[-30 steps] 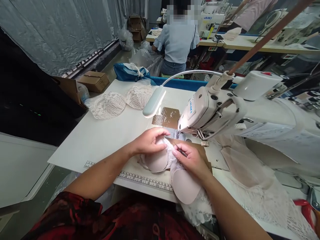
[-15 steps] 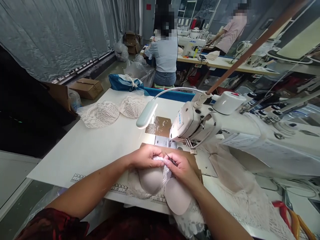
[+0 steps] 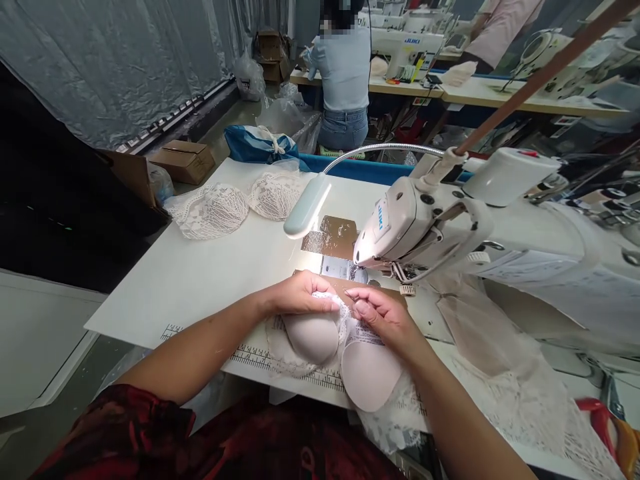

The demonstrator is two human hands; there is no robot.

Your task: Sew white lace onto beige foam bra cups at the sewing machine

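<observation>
My left hand (image 3: pixel 306 295) pinches the lace edge of a pale bra between thumb and fingers. The bra's smooth moulded cups (image 3: pixel 373 377) face up at the table's front edge, and lace hangs below them. Just right of the bra's centre, my right hand (image 3: pixel 383 313) is closed, its fingertips a little apart from my left hand. A small dark pointed tool is in its grip, mostly hidden by the fingers; whether it is snips or tweezers I cannot tell. Beyond both hands stands a white sewing machine (image 3: pixel 395 220), its needle area lit.
A second lace bra (image 3: pixel 213 210) lies at the table's back left. A lamp (image 3: pixel 306 208) on a bent neck hangs over brown board (image 3: pixel 337 237). Sheer fabric (image 3: pixel 480 327) and red-handled tools (image 3: pixel 600 420) lie to the right. A person in light blue (image 3: pixel 345 73) sits ahead.
My right hand has drawn away to the right from my left hand, with the small tool in it. My left hand keeps hold of the lace. The view has tilted down.
</observation>
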